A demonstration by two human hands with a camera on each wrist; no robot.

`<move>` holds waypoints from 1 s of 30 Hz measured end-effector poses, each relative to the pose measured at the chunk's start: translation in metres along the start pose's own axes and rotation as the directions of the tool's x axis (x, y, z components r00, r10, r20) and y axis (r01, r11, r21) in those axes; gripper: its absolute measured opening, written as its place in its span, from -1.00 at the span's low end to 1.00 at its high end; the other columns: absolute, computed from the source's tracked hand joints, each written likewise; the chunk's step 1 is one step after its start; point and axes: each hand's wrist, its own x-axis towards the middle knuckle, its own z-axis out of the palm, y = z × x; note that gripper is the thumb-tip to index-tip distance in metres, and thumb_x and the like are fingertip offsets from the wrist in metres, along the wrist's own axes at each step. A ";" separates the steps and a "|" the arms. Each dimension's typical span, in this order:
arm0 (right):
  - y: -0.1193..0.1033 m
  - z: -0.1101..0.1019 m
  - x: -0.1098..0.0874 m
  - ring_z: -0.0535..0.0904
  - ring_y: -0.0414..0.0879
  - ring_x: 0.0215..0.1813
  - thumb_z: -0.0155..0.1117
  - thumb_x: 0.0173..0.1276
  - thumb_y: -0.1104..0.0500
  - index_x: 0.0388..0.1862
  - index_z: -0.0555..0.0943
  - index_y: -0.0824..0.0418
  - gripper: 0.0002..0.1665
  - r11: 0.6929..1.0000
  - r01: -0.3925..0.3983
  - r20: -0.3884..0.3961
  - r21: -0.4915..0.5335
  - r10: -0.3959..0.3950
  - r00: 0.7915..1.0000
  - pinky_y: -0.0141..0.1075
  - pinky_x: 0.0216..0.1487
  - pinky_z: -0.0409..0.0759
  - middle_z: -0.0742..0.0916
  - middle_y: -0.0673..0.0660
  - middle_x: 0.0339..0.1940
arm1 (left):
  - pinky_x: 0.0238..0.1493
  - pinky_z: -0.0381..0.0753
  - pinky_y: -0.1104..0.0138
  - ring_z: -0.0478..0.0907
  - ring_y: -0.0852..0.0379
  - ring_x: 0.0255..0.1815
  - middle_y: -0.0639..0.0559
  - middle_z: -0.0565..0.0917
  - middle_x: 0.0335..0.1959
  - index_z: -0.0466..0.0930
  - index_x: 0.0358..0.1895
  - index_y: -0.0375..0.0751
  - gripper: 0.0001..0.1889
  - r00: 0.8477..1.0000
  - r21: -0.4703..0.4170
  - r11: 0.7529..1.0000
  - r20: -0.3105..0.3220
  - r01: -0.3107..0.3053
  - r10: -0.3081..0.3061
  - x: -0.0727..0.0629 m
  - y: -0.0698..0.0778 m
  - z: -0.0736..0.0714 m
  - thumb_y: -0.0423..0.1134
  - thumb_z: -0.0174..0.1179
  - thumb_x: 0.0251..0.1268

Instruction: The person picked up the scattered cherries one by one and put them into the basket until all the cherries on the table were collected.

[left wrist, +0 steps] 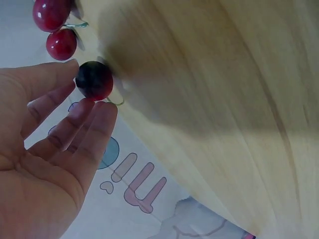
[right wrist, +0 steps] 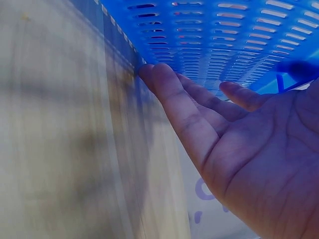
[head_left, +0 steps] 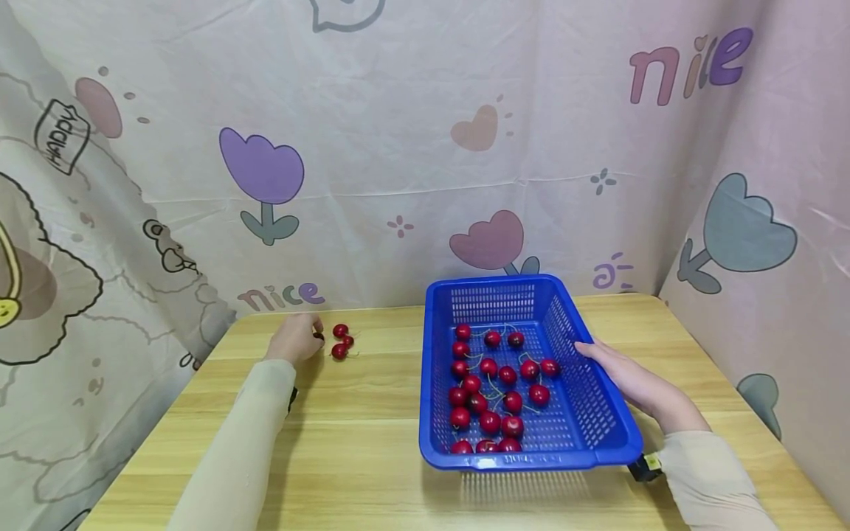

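My left hand [head_left: 296,338] is at the far left of the table, with a dark red cherry [left wrist: 94,80] pinched between thumb and fingertips. Three more cherries [head_left: 339,352] lie just right of it, on the wood; two show in the left wrist view. A blue plastic basket [head_left: 430,383] stands right of centre with many red stemmed cherries [head_left: 489,422] spread inside, mostly to its left. On the basket's right side, my right hand [head_left: 627,378] holds the wall. One digit lies over the rim, and in the right wrist view the fingers [right wrist: 182,112] reach under the slotted side.
The wooden table [head_left: 345,442] carries all of this. Behind it and along both sides hangs a pale printed curtain [head_left: 398,147], which meets the table's back edge close to the left hand and the basket.
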 end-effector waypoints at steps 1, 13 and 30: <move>0.000 0.000 0.000 0.71 0.25 0.33 -0.25 0.71 -0.39 0.82 -0.35 0.10 0.03 1.000 0.000 0.001 0.000 0.000 1.000 0.26 0.37 0.65 0.34 0.57 0.62 | -0.02 0.71 -0.10 0.66 -0.17 -0.12 -0.31 0.77 -0.06 0.71 -0.02 -0.34 -0.80 1.000 0.000 1.000 0.001 0.002 -0.002 0.000 0.000 0.000 -0.37 0.33 0.35; 0.001 0.001 0.000 0.69 0.29 0.35 -0.23 0.70 -0.40 0.82 -0.37 0.06 0.05 1.000 0.010 -0.004 0.006 -0.010 1.000 0.25 0.33 0.68 0.29 0.56 0.65 | -0.06 0.64 -0.04 0.57 -0.13 -0.23 -0.26 0.73 -0.23 0.71 -0.19 -0.32 -0.90 1.000 0.001 1.000 -0.015 -0.020 0.020 0.001 -0.004 0.002 -0.42 0.43 0.31; 0.001 0.001 0.000 0.70 0.27 0.34 -0.23 0.71 -0.39 0.82 -0.35 0.08 0.04 1.000 0.014 0.003 0.013 -0.014 1.000 0.25 0.35 0.67 0.31 0.57 0.64 | 0.19 0.69 -0.15 0.70 -0.27 0.00 -0.36 0.79 -0.03 0.79 -0.09 -0.39 -0.82 1.000 -0.020 1.000 0.021 -0.001 0.001 -0.002 -0.004 0.007 -0.48 0.44 0.25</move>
